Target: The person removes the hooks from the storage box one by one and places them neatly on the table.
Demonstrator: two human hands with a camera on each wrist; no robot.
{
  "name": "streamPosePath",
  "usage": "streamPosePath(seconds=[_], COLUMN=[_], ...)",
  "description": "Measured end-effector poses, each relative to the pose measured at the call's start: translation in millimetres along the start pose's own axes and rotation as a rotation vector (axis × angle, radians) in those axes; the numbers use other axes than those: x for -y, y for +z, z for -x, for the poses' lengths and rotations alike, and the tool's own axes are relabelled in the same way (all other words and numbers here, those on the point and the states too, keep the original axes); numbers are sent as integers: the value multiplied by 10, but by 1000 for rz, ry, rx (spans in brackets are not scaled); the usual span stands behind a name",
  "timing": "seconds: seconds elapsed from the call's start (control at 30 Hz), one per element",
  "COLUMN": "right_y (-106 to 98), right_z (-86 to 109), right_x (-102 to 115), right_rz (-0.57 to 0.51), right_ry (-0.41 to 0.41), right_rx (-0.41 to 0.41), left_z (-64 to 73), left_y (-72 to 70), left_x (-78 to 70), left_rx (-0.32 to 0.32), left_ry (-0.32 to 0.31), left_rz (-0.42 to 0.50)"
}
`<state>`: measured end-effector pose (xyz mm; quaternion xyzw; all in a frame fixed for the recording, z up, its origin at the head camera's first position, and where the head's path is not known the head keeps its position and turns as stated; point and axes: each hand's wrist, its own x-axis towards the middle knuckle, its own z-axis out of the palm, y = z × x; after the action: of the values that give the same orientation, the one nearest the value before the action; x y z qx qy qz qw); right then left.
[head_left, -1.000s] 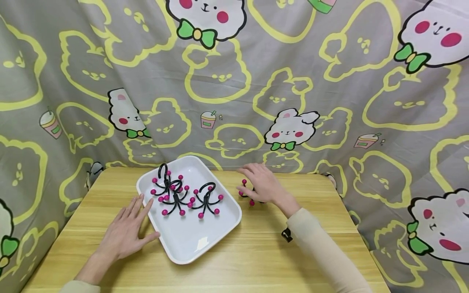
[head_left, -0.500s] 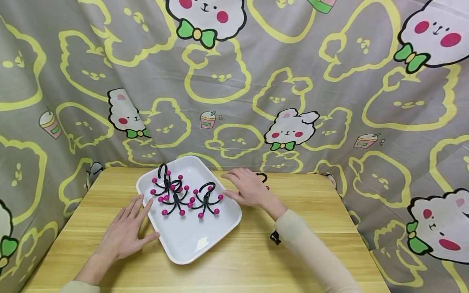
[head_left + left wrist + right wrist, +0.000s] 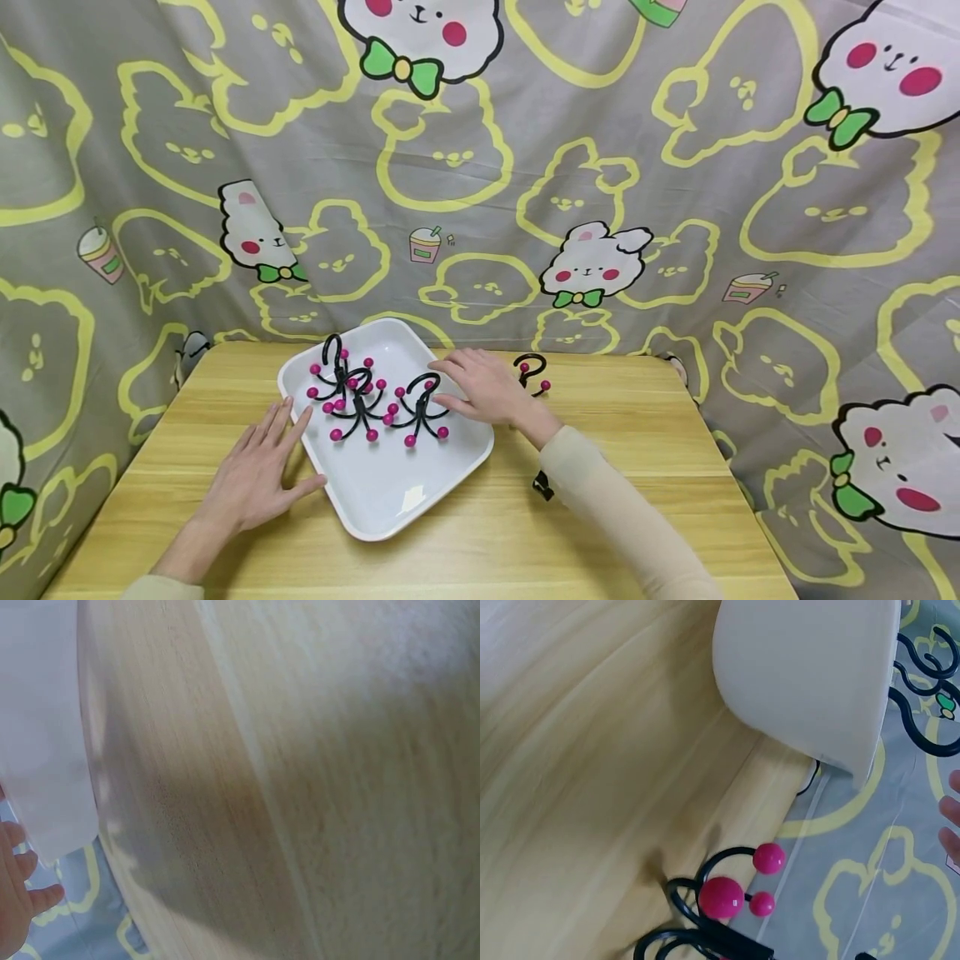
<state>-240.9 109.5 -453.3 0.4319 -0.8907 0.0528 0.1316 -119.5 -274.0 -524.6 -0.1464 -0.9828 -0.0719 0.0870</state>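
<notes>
A white tray (image 3: 390, 500) lies tilted across the table, holding three black claw-shaped hooks with pink ball ends; the rightmost hook (image 3: 422, 402) stands apart from the other two. My left hand (image 3: 251, 479) rests spread along the tray's left rim, and its fingers (image 3: 15, 877) show beside the tray wall in the left wrist view. Over the tray's right rim hovers my right hand (image 3: 487, 387), fingers extended towards the rightmost hook; whether it touches is unclear. Behind that hand another hook of the same kind (image 3: 721, 898) lies on the table, partly hidden in the head view.
The wooden table (image 3: 630, 517) reaches back to a grey patterned curtain (image 3: 480, 167), which also hangs on both sides. A small black clip-like piece (image 3: 542, 485) shows beside my right sleeve.
My right hand has moved left from above the hook on the table to the tray's right side, uncovering part of that hook. The left hand and the tray stay put.
</notes>
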Motion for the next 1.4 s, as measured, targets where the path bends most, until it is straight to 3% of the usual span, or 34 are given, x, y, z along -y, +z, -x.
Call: streamPosePath(seconds=[0.37,0.97,1.4], right_y=[121,251,285], right_z=[-101,-203,-243], right_x=[42,66,115], right_rz=[-41,3,50], right_ry=[34,32,-30], right_rx=[9,29,-52], left_z=[-1,9,6], left_y=[-1,19,23], left_x=[-8,19,14], left_rx=[13,-17,-19], left_ry=[-4,8,9], left_rz=[3,-2,5])
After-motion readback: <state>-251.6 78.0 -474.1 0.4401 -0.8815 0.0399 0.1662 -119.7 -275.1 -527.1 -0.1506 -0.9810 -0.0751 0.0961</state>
